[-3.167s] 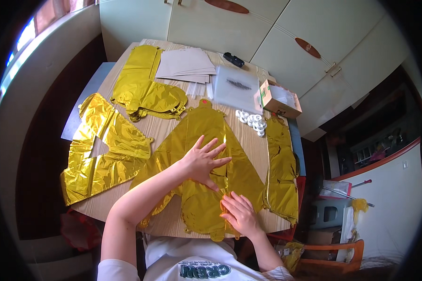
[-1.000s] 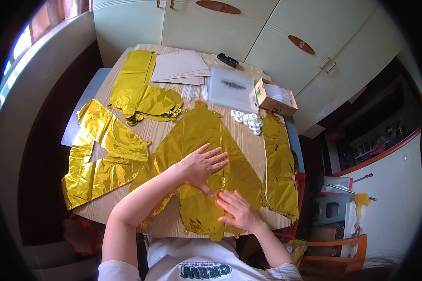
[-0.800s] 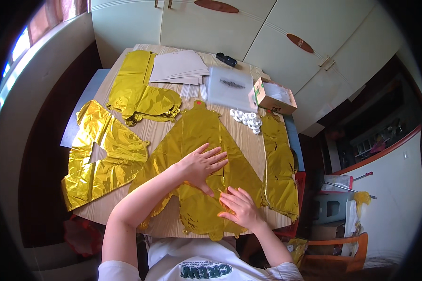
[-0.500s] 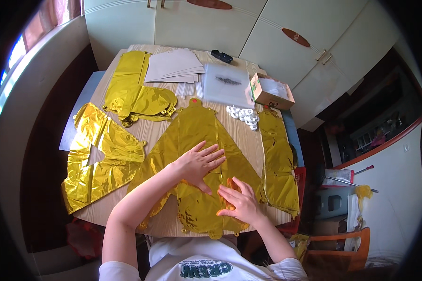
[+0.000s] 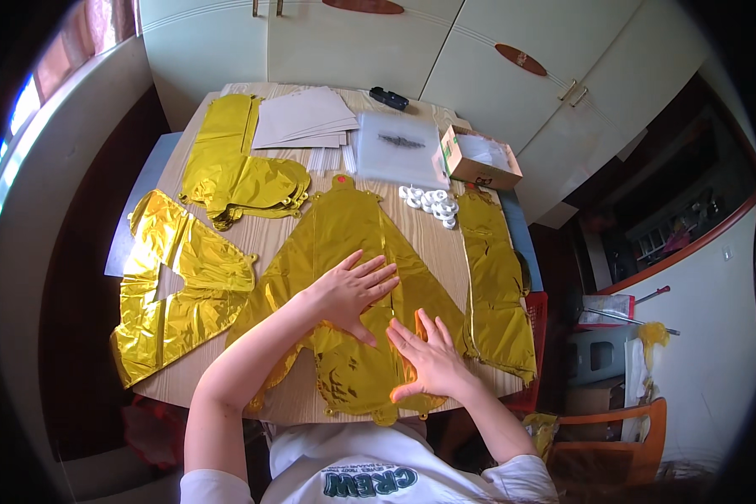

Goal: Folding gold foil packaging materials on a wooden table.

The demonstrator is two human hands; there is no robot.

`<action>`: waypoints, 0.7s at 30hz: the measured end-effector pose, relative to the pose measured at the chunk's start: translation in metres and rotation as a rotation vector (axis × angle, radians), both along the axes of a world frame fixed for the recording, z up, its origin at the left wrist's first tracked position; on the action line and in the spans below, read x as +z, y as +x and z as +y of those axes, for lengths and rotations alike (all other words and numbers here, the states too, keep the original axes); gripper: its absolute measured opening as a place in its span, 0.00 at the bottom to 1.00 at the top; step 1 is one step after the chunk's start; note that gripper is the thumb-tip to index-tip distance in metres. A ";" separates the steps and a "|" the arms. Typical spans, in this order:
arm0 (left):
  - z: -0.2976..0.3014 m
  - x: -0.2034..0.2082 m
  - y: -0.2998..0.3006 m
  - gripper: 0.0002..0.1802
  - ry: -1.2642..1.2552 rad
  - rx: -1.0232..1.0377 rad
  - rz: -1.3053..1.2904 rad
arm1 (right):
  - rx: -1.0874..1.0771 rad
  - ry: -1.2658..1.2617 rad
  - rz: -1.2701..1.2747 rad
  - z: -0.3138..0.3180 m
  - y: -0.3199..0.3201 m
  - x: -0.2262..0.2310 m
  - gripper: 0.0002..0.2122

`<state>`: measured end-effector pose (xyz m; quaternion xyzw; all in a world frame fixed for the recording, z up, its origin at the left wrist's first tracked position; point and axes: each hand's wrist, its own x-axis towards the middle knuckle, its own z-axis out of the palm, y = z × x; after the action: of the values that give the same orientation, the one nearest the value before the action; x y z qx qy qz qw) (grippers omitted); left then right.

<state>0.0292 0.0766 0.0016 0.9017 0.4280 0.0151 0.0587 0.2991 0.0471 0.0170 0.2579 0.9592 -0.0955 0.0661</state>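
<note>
A large flat gold foil balloon (image 5: 344,223) lies across the middle of the table, its narrow tabbed end pointing away from me. My left hand (image 5: 350,292) rests on its middle, fingers spread and palm down. Lower and to the right, my right hand (image 5: 428,357) presses on the foil with outstretched fingers; an orange reflection shows beside them. Nothing is held in either hand. On the left lies another gold foil balloon (image 5: 202,277), shaped like a letter with a small opening. A folded gold foil balloon (image 5: 497,290) lies along the right side.
Stacked gold foil balloons (image 5: 218,139), beige card sheets (image 5: 302,119), white sticks (image 5: 332,160) and a clear plastic packet (image 5: 401,151) occupy the far side. Near them are a black object (image 5: 389,98), a cardboard box (image 5: 481,160) and several white rolls (image 5: 428,202). An orange chair (image 5: 622,428) stands lower right.
My right hand has spread its fingers wider and flattened on the foil. My left hand stays nearly in place. The whole view has shifted slightly.
</note>
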 end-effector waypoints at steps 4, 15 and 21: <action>0.001 -0.001 0.000 0.70 0.008 -0.001 0.001 | 0.024 0.015 -0.088 -0.004 -0.002 0.007 0.64; -0.001 -0.006 -0.002 0.71 0.031 0.002 -0.022 | -0.467 0.265 0.338 -0.025 0.036 -0.002 0.30; 0.001 -0.007 0.000 0.71 0.039 -0.011 -0.035 | -0.494 0.071 0.357 -0.042 0.054 -0.004 0.20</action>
<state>0.0296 0.0775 -0.0051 0.9046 0.4217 0.0387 0.0486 0.3530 0.0052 0.0134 0.4648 0.8665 -0.1187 -0.1378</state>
